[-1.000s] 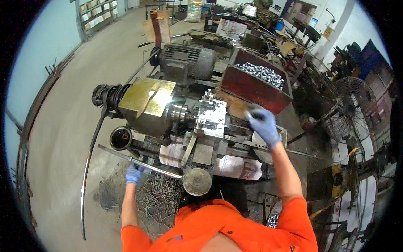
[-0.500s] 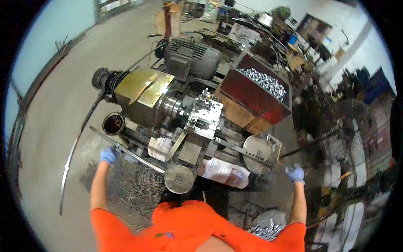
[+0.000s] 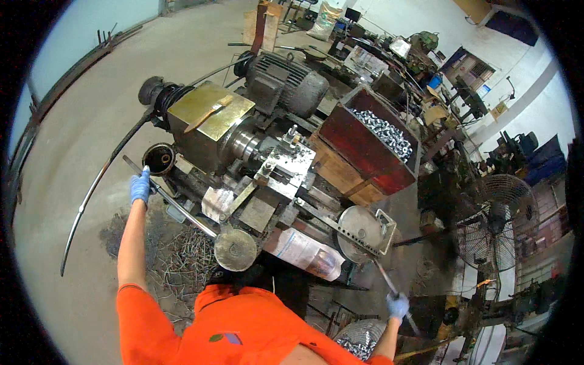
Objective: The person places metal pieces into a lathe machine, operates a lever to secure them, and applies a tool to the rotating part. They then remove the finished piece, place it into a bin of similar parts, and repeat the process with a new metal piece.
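My left hand (image 3: pixel 140 187), in a blue glove, is closed round the long metal lever (image 3: pixel 186 214) at the left of a small lathe. That lever runs down to a round metal disc (image 3: pixel 235 249). To the right, my gloved right hand (image 3: pixel 398 305) grips a rod handle (image 3: pixel 385 275) that slants out from under a larger round plate (image 3: pixel 359 234). Between my arms stands the lathe, with its shiny chuck (image 3: pixel 246 146) and tool block (image 3: pixel 288 167). A brush (image 3: pixel 208 114) lies on the yellow headstock cover (image 3: pixel 229 132).
A red bin (image 3: pixel 365 143) of small metal parts rests on a wooden box behind the lathe. A motor (image 3: pixel 286 82) sits at the back, a wire-caged fan (image 3: pixel 497 222) at the right. Metal scraps (image 3: pixel 185 258) litter the floor; a basket (image 3: pixel 372 330) of parts stands near my right arm.
My left hand has moved up and left along with its lever. My right hand has come down and left, and is now on the rod handle. The view has shifted slightly.
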{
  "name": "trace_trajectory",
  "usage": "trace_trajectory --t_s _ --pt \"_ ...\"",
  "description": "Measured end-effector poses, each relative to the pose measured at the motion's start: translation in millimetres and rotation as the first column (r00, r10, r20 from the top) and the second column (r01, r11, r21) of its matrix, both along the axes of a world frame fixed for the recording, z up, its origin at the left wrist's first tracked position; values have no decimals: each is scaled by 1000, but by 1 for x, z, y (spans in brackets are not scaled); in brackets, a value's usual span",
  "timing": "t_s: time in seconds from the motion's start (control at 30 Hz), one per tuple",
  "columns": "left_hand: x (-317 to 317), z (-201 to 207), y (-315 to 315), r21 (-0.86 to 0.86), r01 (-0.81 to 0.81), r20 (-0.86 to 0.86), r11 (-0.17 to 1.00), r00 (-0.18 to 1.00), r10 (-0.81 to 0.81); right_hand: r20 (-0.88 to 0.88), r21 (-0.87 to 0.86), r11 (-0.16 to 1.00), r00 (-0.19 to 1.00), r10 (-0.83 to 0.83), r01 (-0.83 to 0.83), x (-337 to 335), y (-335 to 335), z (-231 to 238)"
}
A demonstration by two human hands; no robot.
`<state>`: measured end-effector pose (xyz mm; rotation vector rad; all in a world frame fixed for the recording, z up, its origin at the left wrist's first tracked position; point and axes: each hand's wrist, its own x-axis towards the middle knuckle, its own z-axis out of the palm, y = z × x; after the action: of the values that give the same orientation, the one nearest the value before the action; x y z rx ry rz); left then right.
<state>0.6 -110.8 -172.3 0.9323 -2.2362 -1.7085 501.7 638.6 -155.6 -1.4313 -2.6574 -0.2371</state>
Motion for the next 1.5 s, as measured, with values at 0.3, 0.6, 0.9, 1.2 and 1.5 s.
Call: trace_trajectory --t_s 0.3,0.6,0.9,1.2,1.5 --pt "-27 -66 7 106 -208 -174 972 959 224 69 -160 798 813 -578 581 169 -93 -4" --pt "-13 -21 32 157 -197 -220 968 948 229 93 -124 816 825 -557 565 177 -104 -12" --pt "-14 -28 26 149 -203 -223 968 947 233 145 -123 796 804 -577 593 159 -119 3" --pt "-12 -22 25 196 -191 -210 962 950 232 110 -80 848 850 -515 524 188 -99 -33" --pt "-23 -38 28 230 -156 -246 961 946 212 135 -71 849 848 -513 524 216 -95 -48"
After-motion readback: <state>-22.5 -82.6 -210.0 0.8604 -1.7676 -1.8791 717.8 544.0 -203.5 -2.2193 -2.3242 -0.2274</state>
